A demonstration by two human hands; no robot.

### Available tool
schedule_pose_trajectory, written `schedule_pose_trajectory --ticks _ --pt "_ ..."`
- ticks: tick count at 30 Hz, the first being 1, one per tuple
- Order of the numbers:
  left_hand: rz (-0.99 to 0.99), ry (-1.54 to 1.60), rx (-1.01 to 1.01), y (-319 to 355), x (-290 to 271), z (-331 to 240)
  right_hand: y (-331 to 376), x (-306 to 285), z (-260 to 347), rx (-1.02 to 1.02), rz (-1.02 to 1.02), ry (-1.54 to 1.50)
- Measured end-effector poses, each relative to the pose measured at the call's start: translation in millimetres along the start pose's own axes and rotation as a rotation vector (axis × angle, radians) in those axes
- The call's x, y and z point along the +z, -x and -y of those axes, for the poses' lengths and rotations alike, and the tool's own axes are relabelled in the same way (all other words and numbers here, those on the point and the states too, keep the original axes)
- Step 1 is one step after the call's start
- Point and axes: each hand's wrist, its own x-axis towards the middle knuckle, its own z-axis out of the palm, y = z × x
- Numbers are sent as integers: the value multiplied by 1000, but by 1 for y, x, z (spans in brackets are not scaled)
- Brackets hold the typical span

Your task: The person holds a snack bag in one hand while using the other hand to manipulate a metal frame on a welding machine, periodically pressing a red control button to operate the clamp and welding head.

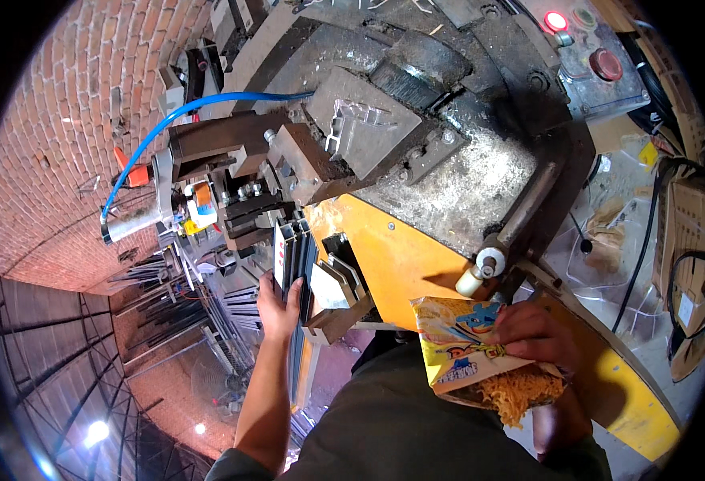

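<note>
My left hand is closed around a long dark metal profile with grooves and an open, hollow-looking end. The profile stands lengthwise in front of the machine, beside its clamp blocks, and runs down past my wrist. In my right hand is a torn-open yellow snack bag with a printed cartoon on it. Crisp orange noodle snacks stick out of the bag's opening, which faces my body. The fingers of that hand press on the bag's upper side; part of the hand is hidden behind it.
A heavy machine with a grey metal bed and a yellow panel stands before me. A blue hose arches at its left. The control box has a lit red lamp. Stacked profiles lie left; cardboard boxes stand right.
</note>
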Motion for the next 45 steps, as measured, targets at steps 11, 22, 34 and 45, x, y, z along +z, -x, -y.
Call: schedule_pose_trajectory --ticks 11,22,34,45 --pt "-5 -60 16 2 -1 2 -2 -3 2 -8 11 -2" --pt "10 22 -9 1 4 -5 -3 0 5 8 -14 -25" --pt "43 73 -124 -2 5 -8 -3 -2 4 20 27 -49" --pt "45 213 -113 -6 6 0 -3 -2 4 1 36 -57"
